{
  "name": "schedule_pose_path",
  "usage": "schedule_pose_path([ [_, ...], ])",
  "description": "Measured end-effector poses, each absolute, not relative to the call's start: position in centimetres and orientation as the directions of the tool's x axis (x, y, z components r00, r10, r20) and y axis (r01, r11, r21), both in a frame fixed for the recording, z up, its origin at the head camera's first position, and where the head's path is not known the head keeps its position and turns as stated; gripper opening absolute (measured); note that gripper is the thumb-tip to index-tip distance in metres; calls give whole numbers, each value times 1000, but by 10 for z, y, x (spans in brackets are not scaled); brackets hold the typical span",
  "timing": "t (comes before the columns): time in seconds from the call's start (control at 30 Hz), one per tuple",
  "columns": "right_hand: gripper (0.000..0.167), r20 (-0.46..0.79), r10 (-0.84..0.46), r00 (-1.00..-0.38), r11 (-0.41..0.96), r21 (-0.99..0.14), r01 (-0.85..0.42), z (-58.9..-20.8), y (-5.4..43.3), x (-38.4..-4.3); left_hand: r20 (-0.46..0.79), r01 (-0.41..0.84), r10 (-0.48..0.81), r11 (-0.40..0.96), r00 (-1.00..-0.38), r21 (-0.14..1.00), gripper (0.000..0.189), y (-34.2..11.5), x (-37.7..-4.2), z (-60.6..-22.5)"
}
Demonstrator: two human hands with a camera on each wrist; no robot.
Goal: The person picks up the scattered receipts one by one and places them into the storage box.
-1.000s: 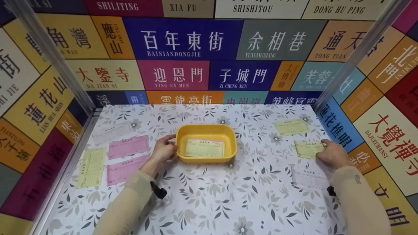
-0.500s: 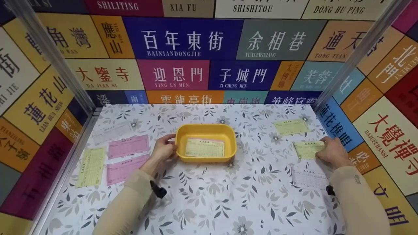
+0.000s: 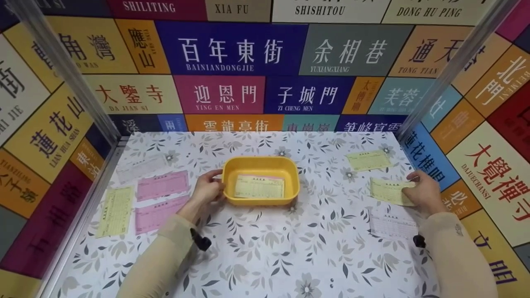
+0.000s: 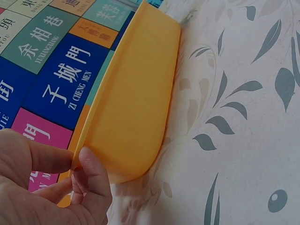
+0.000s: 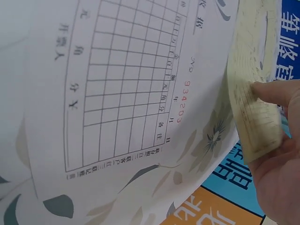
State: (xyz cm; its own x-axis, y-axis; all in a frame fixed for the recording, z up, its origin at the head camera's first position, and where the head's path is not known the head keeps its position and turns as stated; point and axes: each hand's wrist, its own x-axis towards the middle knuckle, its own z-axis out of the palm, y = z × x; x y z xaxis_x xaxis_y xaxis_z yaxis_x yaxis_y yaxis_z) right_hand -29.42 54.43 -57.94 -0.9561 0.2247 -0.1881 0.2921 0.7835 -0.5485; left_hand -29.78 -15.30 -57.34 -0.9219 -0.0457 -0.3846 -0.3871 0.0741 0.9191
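Note:
A yellow plastic basin (image 3: 261,202) stands mid-table, with a yellow receipt slip (image 3: 259,188) on top of a pink one inside. My left hand (image 3: 208,188) pinches its left rim between thumb and forefinger; the left wrist view shows this grip on the basin's wall (image 4: 136,103) closely. At the right side, my right hand (image 3: 425,192) holds the right end of a second yellow receipt slip (image 3: 387,190). In the right wrist view the thumb lies over this slip (image 5: 251,112), which bends, its near edge lifted. A white receipt slip (image 3: 391,222) lies just in front.
Behind the right hand lies another yellow slip (image 3: 369,160). On the left are two pink slips (image 3: 162,186), a yellow slip (image 3: 115,212) and a white slip (image 3: 140,167). Lettered panels (image 3: 232,49) enclose the flower-patterned table (image 3: 265,256) at the back and sides.
The right hand's slip has shifted slightly left and toward me and now bends up at the held end; the right fingers have changed position on it. The left hand and basin have stayed put.

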Motion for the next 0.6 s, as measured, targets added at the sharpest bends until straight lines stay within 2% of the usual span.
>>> schedule_pose_path([
  [0.1,44,-241,241,-940,716,-610,340,-577,544,-292,-388,-391,-47,81,-920,917,72,-153,-298,-573],
  [0.2,38,-293,234,-927,692,-620,371,-573,541,-292,-392,-395,-48,88,-919,914,73,-153,-297,-573],
  [0.4,38,-302,140,-943,803,-522,286,-564,541,-293,-355,-358,-42,101,-934,928,71,-153,-298,-574],
  [0.6,44,-324,59,-944,812,-534,234,-558,543,-294,-366,-369,-49,106,-929,923,70,-152,-298,-573],
])
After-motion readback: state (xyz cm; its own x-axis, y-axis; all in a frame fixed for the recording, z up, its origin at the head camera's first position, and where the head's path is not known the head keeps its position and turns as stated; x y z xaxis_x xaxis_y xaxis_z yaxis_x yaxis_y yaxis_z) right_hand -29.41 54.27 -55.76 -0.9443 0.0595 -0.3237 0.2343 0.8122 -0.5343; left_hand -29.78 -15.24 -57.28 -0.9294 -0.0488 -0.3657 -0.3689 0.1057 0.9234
